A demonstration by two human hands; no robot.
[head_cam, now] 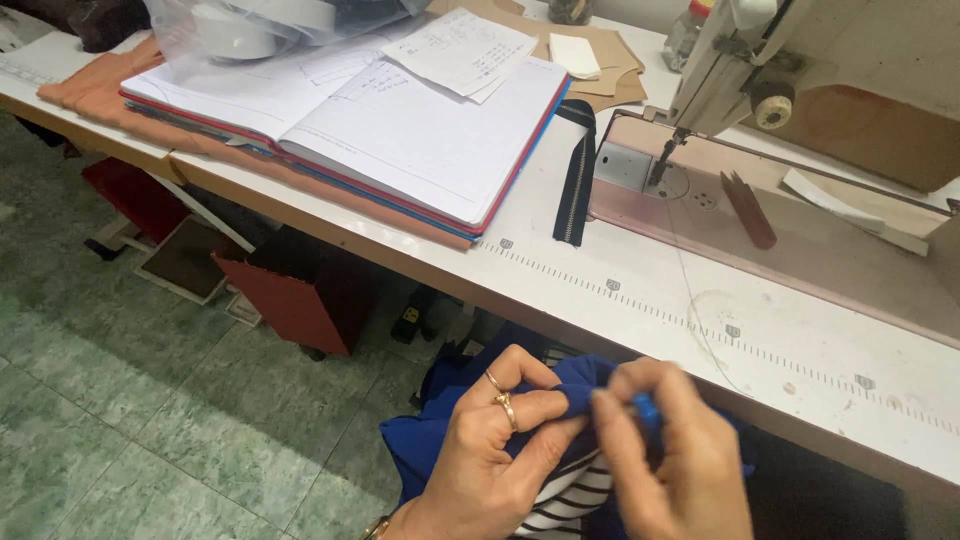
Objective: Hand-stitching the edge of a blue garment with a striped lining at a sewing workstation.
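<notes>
While the left hand point(495, 440) pinches a fold of blue fabric point(440, 455) taut below the table's near edge point(640, 330), the right hand point(675, 460), fingers curled around a small blue tool point(645, 408), apparently works its seam, near the sewing machine point(760, 70).

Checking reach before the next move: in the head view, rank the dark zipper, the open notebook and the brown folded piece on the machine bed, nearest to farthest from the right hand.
From the right hand:
1. Dark zipper, on the table, up and left.
2. Brown folded piece, on the machine bed, straight up; close to the zipper's rank.
3. Open notebook, far left.
</notes>
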